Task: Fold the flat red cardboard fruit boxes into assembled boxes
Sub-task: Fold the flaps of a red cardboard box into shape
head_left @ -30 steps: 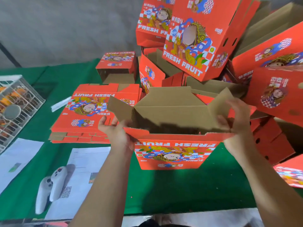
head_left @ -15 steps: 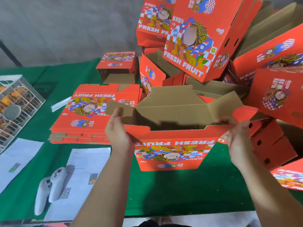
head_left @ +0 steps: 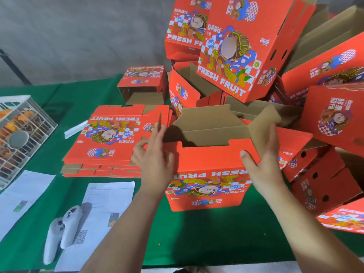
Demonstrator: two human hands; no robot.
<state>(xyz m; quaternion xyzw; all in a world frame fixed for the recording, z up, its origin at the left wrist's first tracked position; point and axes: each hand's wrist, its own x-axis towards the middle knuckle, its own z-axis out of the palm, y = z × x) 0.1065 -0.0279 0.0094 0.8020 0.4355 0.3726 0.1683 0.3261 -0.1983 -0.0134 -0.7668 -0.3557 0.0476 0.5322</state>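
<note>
A half-folded red fruit box (head_left: 206,186) stands upright on the green table (head_left: 197,243) in front of me, its top open and the brown inside showing. My left hand (head_left: 155,158) lies with straight fingers against the box's left side flap. My right hand (head_left: 264,160) has its fingers flat along the brown right side flap, with the thumb on the red front flap. The back flap stands up behind the opening. A stack of flat red boxes (head_left: 118,134) lies just left of my left hand.
Assembled red boxes (head_left: 236,56) are piled at the back and right, some tilted. A white wire basket (head_left: 23,134) sits at the left edge. Paper sheets (head_left: 110,198) and two white controllers (head_left: 63,229) lie near the front left. A white strip (head_left: 75,129) lies by the stack.
The red front flap now stands higher. My left hand went from gripping the left flap to lying flat against it. My right hand moved up onto the right flap.
</note>
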